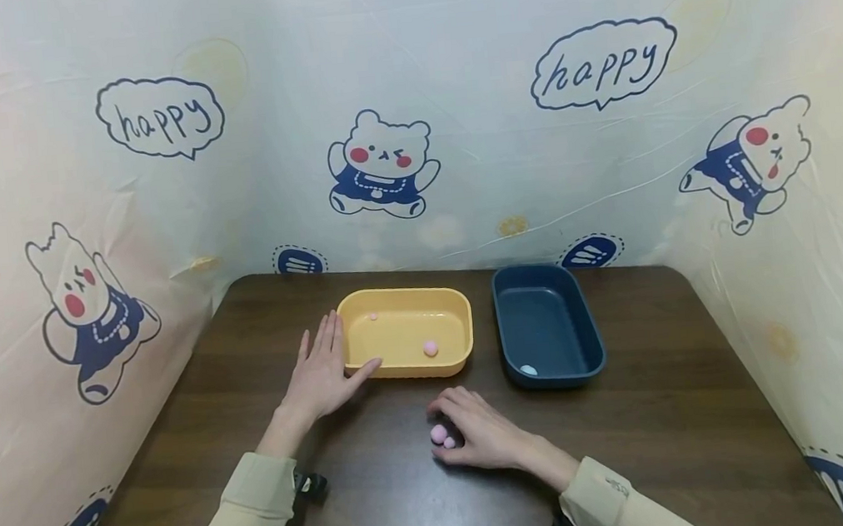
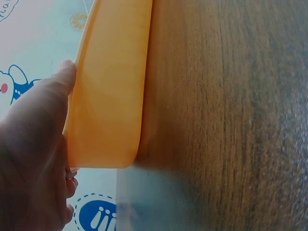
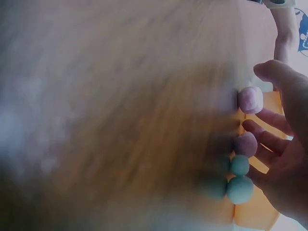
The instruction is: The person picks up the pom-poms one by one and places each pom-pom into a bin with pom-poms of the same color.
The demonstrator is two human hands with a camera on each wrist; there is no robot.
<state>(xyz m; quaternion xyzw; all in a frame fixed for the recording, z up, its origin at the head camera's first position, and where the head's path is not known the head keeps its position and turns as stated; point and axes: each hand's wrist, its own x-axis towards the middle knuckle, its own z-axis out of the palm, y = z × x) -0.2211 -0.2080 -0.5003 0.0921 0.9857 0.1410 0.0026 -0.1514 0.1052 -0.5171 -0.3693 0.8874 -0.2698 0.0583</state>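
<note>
Left hand [image 1: 318,376]: released, fingers straight at yellow tray [image 1: 408,371]'s left edge | right hand [image 1: 485,434]: loosely curved around pink balls [image 1: 439,434] and green balls [image 3: 239,189], not clenched | balls: on worktop [image 1: 381,492], off tray's front-right corner | backdrop [image 1: 474,175]: reads "happy" twice

"What's the head feed giving you?"
"I see the left hand [image 1: 320,378] spread against the yellow tray [image 1: 397,332] — two pink balls [image 1: 439,434] lie within the right hand's [image 1: 485,431] curve."
"Blue tray [image 1: 549,319]?"
"One pale piece [image 1: 528,370] inside — near end."
</note>
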